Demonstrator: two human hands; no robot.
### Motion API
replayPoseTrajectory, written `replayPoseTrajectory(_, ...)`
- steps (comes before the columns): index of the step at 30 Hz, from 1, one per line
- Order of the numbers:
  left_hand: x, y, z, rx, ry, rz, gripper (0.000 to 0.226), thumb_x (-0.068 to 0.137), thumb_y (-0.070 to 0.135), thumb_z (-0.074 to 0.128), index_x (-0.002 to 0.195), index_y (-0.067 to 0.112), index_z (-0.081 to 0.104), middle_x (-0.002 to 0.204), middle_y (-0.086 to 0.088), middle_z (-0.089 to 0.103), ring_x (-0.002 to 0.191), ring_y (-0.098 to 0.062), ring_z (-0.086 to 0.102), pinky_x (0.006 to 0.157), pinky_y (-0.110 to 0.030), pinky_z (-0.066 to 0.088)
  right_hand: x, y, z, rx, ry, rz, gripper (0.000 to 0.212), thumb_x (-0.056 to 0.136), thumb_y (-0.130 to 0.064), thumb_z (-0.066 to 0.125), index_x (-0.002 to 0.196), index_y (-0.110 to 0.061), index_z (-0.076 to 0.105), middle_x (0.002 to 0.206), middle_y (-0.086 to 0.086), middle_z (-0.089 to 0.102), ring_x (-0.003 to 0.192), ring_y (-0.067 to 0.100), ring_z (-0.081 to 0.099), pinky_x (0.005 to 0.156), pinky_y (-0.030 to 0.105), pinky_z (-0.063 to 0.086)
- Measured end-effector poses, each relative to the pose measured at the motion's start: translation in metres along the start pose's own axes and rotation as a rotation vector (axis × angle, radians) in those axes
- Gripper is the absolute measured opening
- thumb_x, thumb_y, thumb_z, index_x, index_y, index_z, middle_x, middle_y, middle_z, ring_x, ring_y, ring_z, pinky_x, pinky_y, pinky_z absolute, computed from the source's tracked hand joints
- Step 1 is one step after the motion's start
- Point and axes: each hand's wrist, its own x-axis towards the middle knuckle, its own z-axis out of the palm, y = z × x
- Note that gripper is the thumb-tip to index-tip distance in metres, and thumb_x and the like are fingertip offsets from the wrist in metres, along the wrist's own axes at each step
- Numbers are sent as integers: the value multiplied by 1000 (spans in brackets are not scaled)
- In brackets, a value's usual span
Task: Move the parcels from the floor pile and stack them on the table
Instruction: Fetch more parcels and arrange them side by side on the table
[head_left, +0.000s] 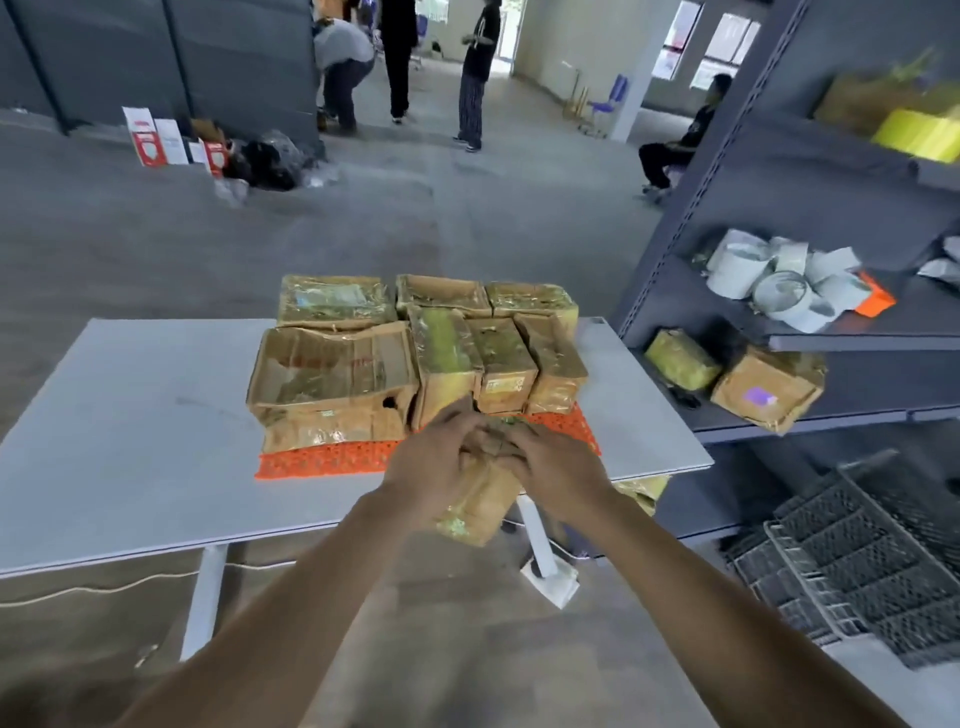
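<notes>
Parcel (483, 508) between left grip (435, 467), right grip (557, 467)

The left hand (434, 462) and right hand (558, 470) cover the top of the held parcel (483, 506); a second parcel (641, 488) sits mostly hidden beneath the table (130, 415).

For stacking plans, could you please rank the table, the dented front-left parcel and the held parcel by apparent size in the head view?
1. table
2. dented front-left parcel
3. held parcel, clearly smallest despite being nearest the camera
</notes>
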Motion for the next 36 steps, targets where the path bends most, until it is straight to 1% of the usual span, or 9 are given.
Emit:
replayPoseTrajectory(3,28,-11,15,-86,37,-20,57,90,14,58,142,21,37,149,-2,30,116,-29,56,89,-38,49,17,17,5,20,19,141,38,100,-43,42,127,-17,49,118,5,62,107,30,60,78,35,44)
replayPoseTrajectory(7,49,-27,38,-59,69,-168,62,95,31,54,147,11,26,145,-12,32,131,-31,40,102,-44,43,31,55,8,148,-24,391,37,101,-42,38,122,-12,47,113,12,65,105,35,60,80,39,43)
replayPoseTrajectory(10,67,-29,50,-153,-61,-379,64,99,35,45,149,5,20,148,-19,33,133,-34,39,107,-44,38,43,88,15,221,-27,537,40,101,-41,38,119,-8,50,111,16,65,104,37,59,80,39,42)
replayPoseTrajectory(14,93,-15,65,-422,-240,-502,49,100,33,43,144,11,38,143,-11,46,119,-27,52,98,-38,45,64,124,26,359,-44,630,41,100,-43,38,112,-6,52,106,16,65,96,36,63,78,37,48)
replayPoseTrajectory(18,117,6,79,-572,-214,-603,51,99,26,44,148,16,32,136,-5,47,92,-16,58,86,-36,50,92,155,46,534,-90,607,37,97,-42,42,107,-9,54,97,16,67,86,37,67,78,50,56)
replayPoseTrajectory(23,141,8,102,-621,-41,-754,45,93,16,56,137,14,44,87,6,52,73,-13,54,77,-37,51,112,180,54,520,-194,412,33,103,-31,37,114,-6,56,103,19,66,94,35,63,80,37,50)
replayPoseTrajectory(28,157,24,122,-619,-21,-881,11,92,24,59,94,17,50,84,-10,58,66,-22,58,73,-38,53,115,219,50,596,-329,312,22,100,-33,38,94,-17,52,88,13,65,79,30,68,75,44,56)
replayPoseTrajectory(32,173,44,138,-577,-120,-911,32,91,30,60,110,7,50,88,-15,62,62,-21,65,71,-37,57,112,254,41,621,-359,338,25,99,-31,40,76,-22,46,76,3,60,62,15,66,51,24,48)
replayPoseTrajectory(36,187,69,151,-602,-194,-896,34,89,22,63,108,3,42,82,-15,63,60,-23,68,70,-39,59,111,287,33,638,-378,372,25,99,-33,39,82,-19,51,82,7,63,78,24,70,58,29,46)
